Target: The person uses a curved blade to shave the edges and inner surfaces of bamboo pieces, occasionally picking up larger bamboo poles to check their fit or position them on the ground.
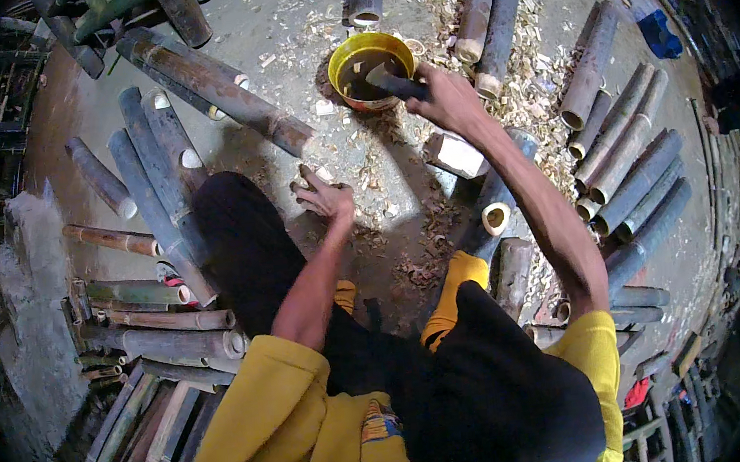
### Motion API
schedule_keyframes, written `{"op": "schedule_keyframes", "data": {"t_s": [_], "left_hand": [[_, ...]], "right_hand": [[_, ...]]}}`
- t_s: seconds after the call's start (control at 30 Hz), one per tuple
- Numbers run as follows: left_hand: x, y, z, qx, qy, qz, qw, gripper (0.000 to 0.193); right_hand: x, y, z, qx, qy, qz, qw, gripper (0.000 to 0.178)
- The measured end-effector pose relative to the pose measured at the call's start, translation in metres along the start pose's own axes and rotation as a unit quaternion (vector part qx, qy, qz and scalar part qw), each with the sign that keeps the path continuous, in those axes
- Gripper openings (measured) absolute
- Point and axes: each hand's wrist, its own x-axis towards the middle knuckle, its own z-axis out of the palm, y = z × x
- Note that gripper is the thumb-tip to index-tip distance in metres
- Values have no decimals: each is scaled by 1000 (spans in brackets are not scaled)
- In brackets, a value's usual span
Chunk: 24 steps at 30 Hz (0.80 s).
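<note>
My right hand (449,99) is closed around the dark handle of a broad-bladed cutting tool (388,80). Its flat blade reaches over the yellow bucket (334,60), which holds dark liquid; whether the blade touches the liquid I cannot tell. Beside my left knee, my left hand (329,201) hangs above the floor, fingers apart, with nothing clearly in it. Just beyond those fingers is the cut end of a long bamboo pole (232,97). A pale-faced block (456,153) lies below my right wrist. Near my foot in a yellow sock (462,280) rests a bamboo tube (495,219).
Bamboo tubes (158,153) lie in rows at the left, and more tubes (624,144) lie at the right. Wood shavings (543,81) cover much of the floor. A rough grey concrete block (37,290) stands far left. Something blue (659,34) sits at the upper right.
</note>
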Motion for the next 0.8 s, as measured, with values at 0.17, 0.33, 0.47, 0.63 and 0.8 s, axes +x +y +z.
{"op": "schedule_keyframes", "data": {"t_s": [0.17, 0.33, 0.47, 0.63, 0.8], "left_hand": [[28, 6, 14, 5, -118, 108, 987, 50], [16, 8, 33, -21, -95, 246, 964, 28], [8, 64, 20, -80, -315, 100, 940, 33], [-23, 179, 4, -373, -416, 222, 799, 60], [-76, 194, -36, -192, -499, 297, 791, 21]], "right_hand": [[39, 25, 14, -84, -98, 44, 991, 38], [1, 33, 13, 145, 73, 75, 984, 43], [-75, 11, 9, 419, 210, 127, 874, 48], [-167, 0, -28, 637, 244, 147, 716, 58], [-225, -1, -35, 722, 225, 155, 636, 55]]}}
